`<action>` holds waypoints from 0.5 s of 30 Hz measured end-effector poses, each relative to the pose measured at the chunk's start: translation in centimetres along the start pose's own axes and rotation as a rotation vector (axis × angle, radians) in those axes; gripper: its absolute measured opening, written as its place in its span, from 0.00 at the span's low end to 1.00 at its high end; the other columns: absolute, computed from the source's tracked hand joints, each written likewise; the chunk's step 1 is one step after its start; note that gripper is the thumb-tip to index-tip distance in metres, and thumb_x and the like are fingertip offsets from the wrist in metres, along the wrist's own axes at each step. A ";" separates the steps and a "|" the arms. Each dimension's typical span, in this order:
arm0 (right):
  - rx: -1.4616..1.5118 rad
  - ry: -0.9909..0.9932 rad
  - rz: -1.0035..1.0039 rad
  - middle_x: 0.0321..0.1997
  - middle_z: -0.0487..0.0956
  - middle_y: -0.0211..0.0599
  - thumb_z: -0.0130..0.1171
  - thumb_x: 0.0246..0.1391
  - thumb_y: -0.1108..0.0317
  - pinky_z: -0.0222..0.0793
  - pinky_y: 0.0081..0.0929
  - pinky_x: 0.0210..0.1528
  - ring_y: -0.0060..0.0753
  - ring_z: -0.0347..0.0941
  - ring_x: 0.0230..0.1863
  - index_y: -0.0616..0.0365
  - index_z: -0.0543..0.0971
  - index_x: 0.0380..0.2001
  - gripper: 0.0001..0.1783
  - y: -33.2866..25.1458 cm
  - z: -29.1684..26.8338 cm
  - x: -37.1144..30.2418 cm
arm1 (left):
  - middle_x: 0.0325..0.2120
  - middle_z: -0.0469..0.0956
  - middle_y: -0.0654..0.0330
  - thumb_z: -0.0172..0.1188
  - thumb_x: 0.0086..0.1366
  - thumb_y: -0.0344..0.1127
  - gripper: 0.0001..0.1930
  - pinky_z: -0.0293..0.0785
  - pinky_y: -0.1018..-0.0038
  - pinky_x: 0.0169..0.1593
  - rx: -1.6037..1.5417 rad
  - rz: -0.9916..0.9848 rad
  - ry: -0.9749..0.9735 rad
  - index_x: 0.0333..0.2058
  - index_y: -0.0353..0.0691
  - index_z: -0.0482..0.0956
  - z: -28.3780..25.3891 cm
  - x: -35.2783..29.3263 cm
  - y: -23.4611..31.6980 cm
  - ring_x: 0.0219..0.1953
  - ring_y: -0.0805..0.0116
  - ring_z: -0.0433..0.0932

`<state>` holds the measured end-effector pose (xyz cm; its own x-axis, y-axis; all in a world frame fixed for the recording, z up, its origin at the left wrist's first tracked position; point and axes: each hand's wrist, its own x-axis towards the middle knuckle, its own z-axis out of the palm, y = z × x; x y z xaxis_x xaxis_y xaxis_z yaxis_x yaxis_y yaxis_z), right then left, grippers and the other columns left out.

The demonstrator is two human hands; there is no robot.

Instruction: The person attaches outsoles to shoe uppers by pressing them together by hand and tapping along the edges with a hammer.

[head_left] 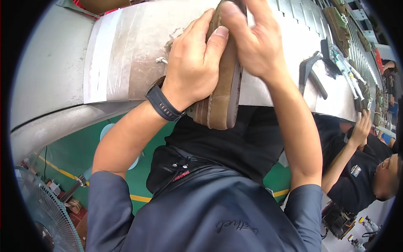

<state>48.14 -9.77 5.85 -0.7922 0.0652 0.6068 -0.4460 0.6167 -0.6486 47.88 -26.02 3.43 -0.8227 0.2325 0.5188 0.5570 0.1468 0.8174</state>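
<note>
A brown leather shoe [226,90] stands on its side over the table's near edge, its heel end toward me and its sole edge facing right. My left hand [195,63] is closed around the upper, thumb pressed along it. My right hand [259,44] is at the far end, slightly blurred. Its thumb lies across the shoe near the sole edge, while its other fingers run past the top of the picture. The shoe's far end is partly hidden by both hands. White lace ends [161,60] show beside my left hand.
A black-handled hammer-like tool [310,69] and several syringe-like tubes [348,73] lie at right on the metal table [138,54]. Further right, more shoes [337,27] rest along a slatted conveyor. A co-worker [357,168] sits at right. A fan [48,210] stands lower left.
</note>
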 end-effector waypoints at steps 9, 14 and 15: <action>-0.564 0.089 0.230 0.58 0.79 0.50 0.56 0.63 0.76 0.69 0.39 0.65 0.50 0.75 0.62 0.61 0.83 0.54 0.17 3.9 -14.2 -9.3 | 0.54 0.77 0.38 0.59 0.74 0.43 0.29 0.72 0.59 0.62 0.406 0.066 -0.071 0.63 0.22 0.71 -0.6 -2.0 3.5 0.56 0.41 0.77; -0.694 -0.045 0.249 0.56 0.76 0.52 0.52 0.56 0.82 0.71 0.40 0.62 0.52 0.75 0.58 0.55 0.83 0.56 0.26 2.5 -15.7 -10.7 | 0.51 0.78 0.42 0.68 0.67 0.52 0.38 0.75 0.58 0.59 0.520 0.160 -0.228 0.65 0.28 0.71 -0.6 0.1 6.2 0.53 0.44 0.79; -0.763 -0.101 0.293 0.55 0.75 0.53 0.53 0.54 0.83 0.72 0.41 0.60 0.53 0.75 0.56 0.54 0.83 0.57 0.27 1.9 -15.9 -11.1 | 0.51 0.79 0.42 0.70 0.65 0.54 0.39 0.75 0.57 0.58 0.431 0.116 -0.307 0.65 0.29 0.71 -0.6 0.5 6.8 0.52 0.45 0.80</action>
<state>62.70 3.14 5.18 -0.8826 0.2575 0.3934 0.1610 0.9516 -0.2617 51.23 -25.49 9.41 -0.7177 0.5312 0.4502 0.6917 0.4698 0.5484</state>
